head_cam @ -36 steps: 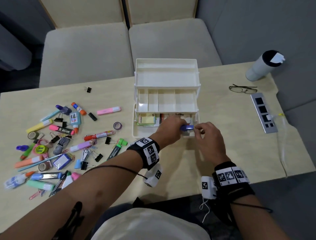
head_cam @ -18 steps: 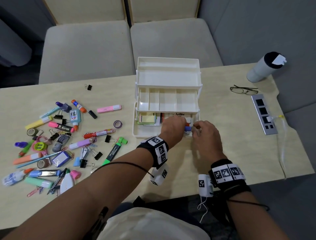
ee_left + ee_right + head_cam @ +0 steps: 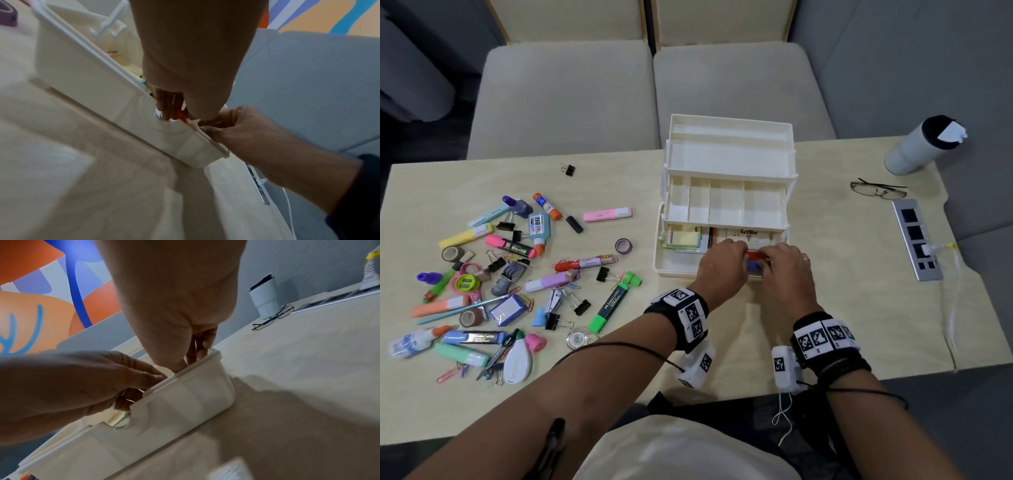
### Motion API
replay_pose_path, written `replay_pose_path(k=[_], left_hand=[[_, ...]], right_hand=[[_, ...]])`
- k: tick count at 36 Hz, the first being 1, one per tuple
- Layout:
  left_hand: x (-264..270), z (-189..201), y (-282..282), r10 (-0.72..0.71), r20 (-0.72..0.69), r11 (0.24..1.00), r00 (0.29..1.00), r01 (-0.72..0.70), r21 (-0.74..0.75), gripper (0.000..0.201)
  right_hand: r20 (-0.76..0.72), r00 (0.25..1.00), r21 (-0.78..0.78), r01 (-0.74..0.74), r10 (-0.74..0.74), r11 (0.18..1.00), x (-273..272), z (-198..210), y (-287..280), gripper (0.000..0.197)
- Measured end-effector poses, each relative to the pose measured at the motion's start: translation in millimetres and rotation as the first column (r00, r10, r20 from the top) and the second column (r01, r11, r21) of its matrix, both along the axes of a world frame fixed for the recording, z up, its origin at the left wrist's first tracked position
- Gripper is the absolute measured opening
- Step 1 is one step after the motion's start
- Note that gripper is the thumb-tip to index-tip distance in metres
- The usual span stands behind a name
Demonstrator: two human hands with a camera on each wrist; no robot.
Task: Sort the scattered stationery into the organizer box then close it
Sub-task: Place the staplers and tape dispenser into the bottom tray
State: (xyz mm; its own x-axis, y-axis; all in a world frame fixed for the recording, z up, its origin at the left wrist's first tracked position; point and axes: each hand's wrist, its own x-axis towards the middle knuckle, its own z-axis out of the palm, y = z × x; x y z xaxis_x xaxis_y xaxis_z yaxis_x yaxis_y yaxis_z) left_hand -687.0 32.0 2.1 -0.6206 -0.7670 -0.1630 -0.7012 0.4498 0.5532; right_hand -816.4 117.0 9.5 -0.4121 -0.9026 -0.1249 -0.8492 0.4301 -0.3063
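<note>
The white organizer box (image 3: 726,161) stands open with its tiers fanned back; sticky notes (image 3: 683,238) and an Artline pack (image 3: 748,233) lie in its bottom tray. Both hands reach into that tray's front right corner. My left hand (image 3: 722,263) curls its fingers (image 3: 167,105) down on a red-orange marker (image 3: 755,255). My right hand (image 3: 787,270) pinches at the marker's other end, fingertips (image 3: 197,350) inside the rim. A blue-capped item (image 3: 754,267) lies just below the marker between the hands. The scattered stationery (image 3: 500,274) covers the table's left side.
A green highlighter (image 3: 609,306), purple tape roll (image 3: 623,246) and pink highlighter (image 3: 607,214) lie nearest the box. A lone binder clip (image 3: 567,169) sits farther back. On the right stand a tumbler (image 3: 924,144), glasses (image 3: 878,190) and a power strip (image 3: 916,240) with its cable.
Both hands have sunk a little deeper into the tray's front right corner. The blue-capped item has dropped lower, and a red-orange marker now shows between the fingertips.
</note>
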Motion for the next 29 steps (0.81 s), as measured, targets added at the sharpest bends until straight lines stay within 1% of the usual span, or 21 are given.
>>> replay_pose_path(k=[3,6,8,11,16,20,23,25,29], left_hand=[[-3,-3,-3,0.037,-0.023,0.994,0.999,-0.034,0.108,0.015],[-6,-2,-5,0.073,-0.056,0.982,0.996,-0.062,0.18,0.014],[-9,-2,-5,0.076,-0.056,0.978,0.996,-0.063,0.197,0.013],[-7,0,-6,0.077,-0.055,0.98,0.995,-0.066,0.189,0.012],[16,7,-11,0.094,-0.062,0.982,0.994,-0.082,0.172,0.018],[53,16,-15,0.07,-0.13,0.989,0.989,-0.052,0.141,0.02],[98,23,-17,0.061,-0.208,0.997,0.976,-0.048,0.068,0.028],[134,27,-19,0.063,-0.243,0.998,0.968,-0.06,0.02,0.026],[212,26,-28,0.128,-0.203,0.992,0.971,-0.128,0.016,0.024]], right_hand=[[0.016,0.999,-0.001,0.03,-0.03,1.0,1,1,-4,0.013],[0.079,0.995,-0.023,0.06,-0.058,0.998,1,3,-5,0.016],[0.114,0.991,-0.055,0.082,-0.075,0.995,2,4,-4,0.018],[0.137,0.987,-0.097,0.103,-0.089,0.99,4,7,-2,0.014],[0.149,0.984,-0.187,0.122,-0.095,0.975,17,19,4,0.009],[0.196,0.98,-0.287,0.077,-0.02,0.955,46,30,1,0.01],[0.259,0.962,-0.34,0.01,0.084,0.94,79,33,-7,0.013],[0.265,0.95,-0.363,-0.059,0.164,0.93,104,33,-14,0.013],[0.29,0.922,-0.319,-0.16,0.257,0.934,156,31,-34,0.011]])
